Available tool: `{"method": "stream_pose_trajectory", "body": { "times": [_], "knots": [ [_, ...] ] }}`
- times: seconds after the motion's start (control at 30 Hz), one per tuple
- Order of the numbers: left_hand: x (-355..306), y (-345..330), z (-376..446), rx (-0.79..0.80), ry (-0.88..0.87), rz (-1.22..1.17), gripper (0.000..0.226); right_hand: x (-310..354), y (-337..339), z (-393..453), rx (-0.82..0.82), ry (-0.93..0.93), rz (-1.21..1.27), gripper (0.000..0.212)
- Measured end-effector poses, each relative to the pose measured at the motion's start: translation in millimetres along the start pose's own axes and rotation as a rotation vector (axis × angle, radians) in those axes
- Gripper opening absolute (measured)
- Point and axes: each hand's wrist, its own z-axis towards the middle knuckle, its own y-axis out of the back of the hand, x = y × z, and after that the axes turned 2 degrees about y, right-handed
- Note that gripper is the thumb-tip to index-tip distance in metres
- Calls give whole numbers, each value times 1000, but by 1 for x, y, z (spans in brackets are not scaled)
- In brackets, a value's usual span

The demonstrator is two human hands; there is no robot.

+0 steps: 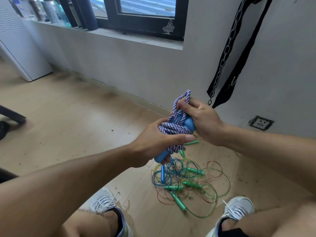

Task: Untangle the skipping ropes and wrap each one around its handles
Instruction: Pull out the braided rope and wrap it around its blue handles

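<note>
Purple-white braided rope (172, 130) is being wound around its blue handles (186, 124), held above the floor tangle (186, 182). I'm clamping the bundle with my left hand (153, 142), fingers curled tight; my right hand (203, 120) is pinching the last loop at the top. I'm judging it best to keep the turns snug and tuck the end under. The rope is soft and twisted; the handles are smooth plastic; the floor cords are thin and glossy.

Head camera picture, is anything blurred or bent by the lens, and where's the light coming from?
Head view: wide-angle bending curves the dark-framed window and forearms; daylight enters there, soft shadows; purple-and-white braided rope on the blue handles is sharp, thin tangled plastic ropes on the floor slightly soft.
</note>
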Motion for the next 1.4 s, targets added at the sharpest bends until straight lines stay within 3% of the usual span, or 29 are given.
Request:
{"method": "stream_pose_trajectory", "body": {
  "times": [0.17, 0.33, 0.43, 0.63, 0.83, 0.9, 1.0, 1.13, 1.23, 1.3, 1.4],
  "knots": [
    [-4, -5, -4, 29, 47, 75, 57, -12, 3, -8, -28, 176, -197, 23],
    [0, 7, 12, -62, 108, 302, 119, -16, -2, -5, -84, 45, -157, 23],
    [2, 22, 22, -132, 68, 498, 126, -12, -10, -1, -143, -96, -88, 24],
    [16, 9, 20, -146, -234, 634, 98, 7, -17, -4, -160, -190, 100, 19],
    [8, 3, 14, -204, -336, 578, 66, 26, -12, -13, -22, 6, -150, 28],
    [0, 8, 10, -143, -300, 512, 52, 33, -9, -16, 45, 123, -310, 24],
    [-9, 13, 2, 80, -127, 334, 45, 47, -4, -18, 48, 258, -556, 16],
    [-24, 7, -13, 271, -38, 248, 57, 70, -1, -25, 17, 251, -612, 21],
    [-40, 0, -23, 311, -95, 204, 46, 82, 1, -29, 54, 236, -554, 35],
    [-47, -3, -23, 184, -186, 213, 44, 87, 3, -34, 82, 225, -540, 37],
    [-62, -9, -31, -169, -328, 269, 27, 94, 6, -43, 51, 236, -550, 28]
  ]
}}
